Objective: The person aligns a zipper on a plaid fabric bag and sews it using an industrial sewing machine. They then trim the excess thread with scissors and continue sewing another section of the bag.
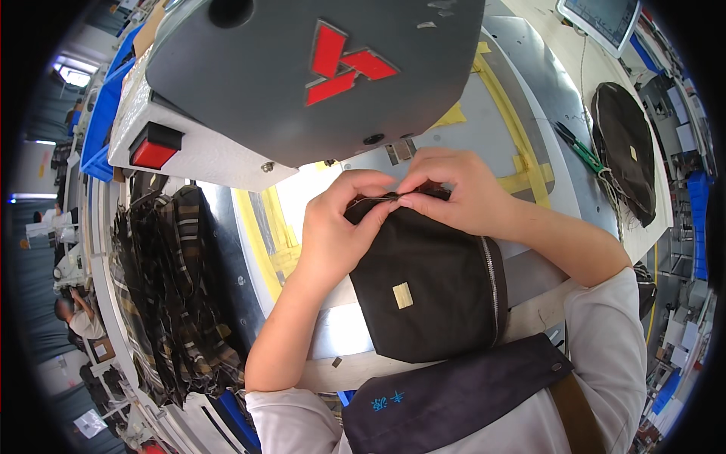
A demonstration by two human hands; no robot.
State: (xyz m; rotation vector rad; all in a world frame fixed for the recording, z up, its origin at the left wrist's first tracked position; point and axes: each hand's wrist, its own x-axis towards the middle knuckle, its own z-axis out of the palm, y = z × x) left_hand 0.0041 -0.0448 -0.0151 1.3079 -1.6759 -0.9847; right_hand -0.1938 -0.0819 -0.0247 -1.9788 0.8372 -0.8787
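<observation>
At the left of the frame, low down, one co-worker (85,321), small and too blurred for detail; higher up, blue bins (97,155), at least two, with contents hard to make out. Then, upper left, one red switch (153,148) on a white housing, and below it one heap of plaid fabric pieces (185,276), too tangled for a count of layers. Across the upper middle, one grey machine head (265,79) with a red three-part emblem, cut off by the top edge and in front of much of the white plate beneath. In the center, one left hand (330,221), with thumb and index fingertip pinched on the top edge of a black fabric pouch (435,265); on the pouch, one pale label patch (402,296) and, down the right side, one zipper (491,284). Below, one dark apron (454,393), cut off by the lower edge. Just right of center, one right hand (469,193), pinching the same edge close beside the left fingertips, with the gathered fold partly hidden between. Farther right, strips of yellow tape (514,113), one pair of green-handled snips (581,147), one cut-off screen (603,19) at the upper right, and a second dark pouch (622,125) with one pale patch.
</observation>
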